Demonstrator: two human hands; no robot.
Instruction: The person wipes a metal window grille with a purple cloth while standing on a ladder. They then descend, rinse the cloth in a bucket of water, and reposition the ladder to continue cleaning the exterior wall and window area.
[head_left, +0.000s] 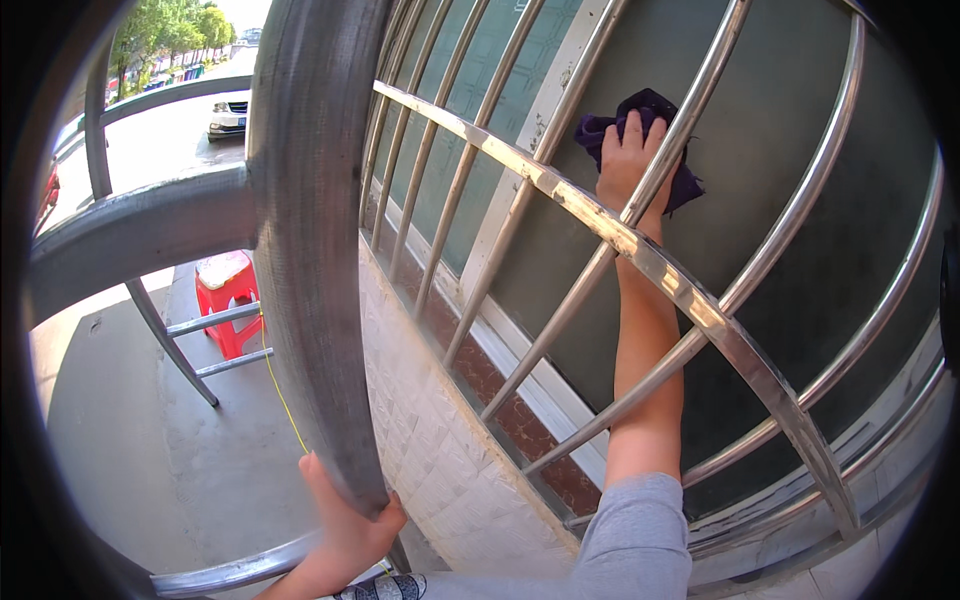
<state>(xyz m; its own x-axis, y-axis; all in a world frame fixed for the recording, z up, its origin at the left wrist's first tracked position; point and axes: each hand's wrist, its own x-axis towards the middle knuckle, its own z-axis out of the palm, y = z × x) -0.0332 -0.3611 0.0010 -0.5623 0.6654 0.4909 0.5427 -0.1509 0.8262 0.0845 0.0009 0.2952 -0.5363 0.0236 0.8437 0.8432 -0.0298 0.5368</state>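
Observation:
My right hand (626, 165) presses a dark purple cloth (686, 191) against the dark window pane (772, 120). The right forearm passes behind the metal bars of the window grille (577, 208), and one bar crosses in front of the hand. Low in the view, my left hand (349, 521) grips the thick side rail of a metal ladder (311, 247). Its thumb and fingers show on either side of the rail; the palm side is partly hidden.
A tiled wall (427, 442) runs below the window sill. Beyond the ladder, a red plastic stool (227, 307) stands on the concrete floor (112, 442). A thin yellow cord (277, 382) hangs by the ladder. Farther off are a white car (227, 120) and trees (169, 34).

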